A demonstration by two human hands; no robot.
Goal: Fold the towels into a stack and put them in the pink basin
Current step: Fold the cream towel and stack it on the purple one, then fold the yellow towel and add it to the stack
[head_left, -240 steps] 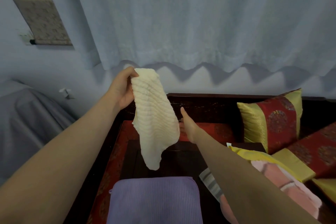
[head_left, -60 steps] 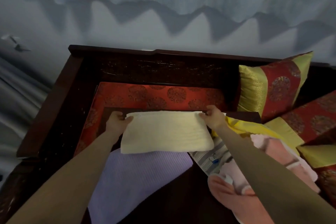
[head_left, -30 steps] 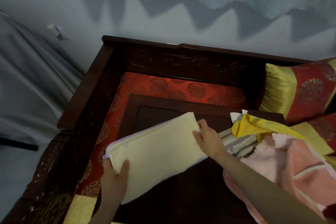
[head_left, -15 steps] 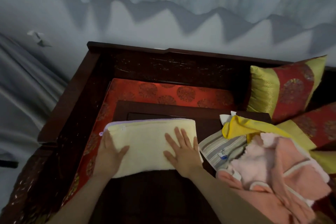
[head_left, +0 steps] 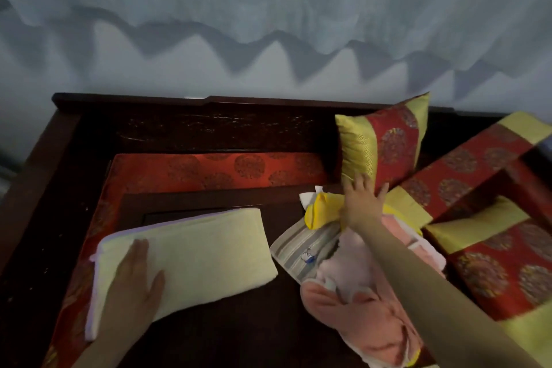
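A folded cream towel point(head_left: 203, 251) lies on a folded lilac towel point(head_left: 91, 305), of which only the edges show, on the dark low table point(head_left: 215, 334). My left hand point(head_left: 131, 287) rests flat on the cream towel's near left part. To the right lies a heap of unfolded towels: a yellow one point(head_left: 322, 209), a grey striped one point(head_left: 301, 251) and pink ones point(head_left: 367, 317). My right hand point(head_left: 361, 203) reaches over the heap, fingers spread, on the yellow towel. No pink basin is in sight.
A red and gold cushion point(head_left: 385, 140) leans against the dark wooden backrest point(head_left: 209, 125) just behind my right hand. More red and gold cushions point(head_left: 490, 248) lie at the right. A red seat pad point(head_left: 209, 167) runs behind the table.
My right hand left the cream towel and reached right to the yellow towel on the heap. My left hand stays pressed on the cream towel.
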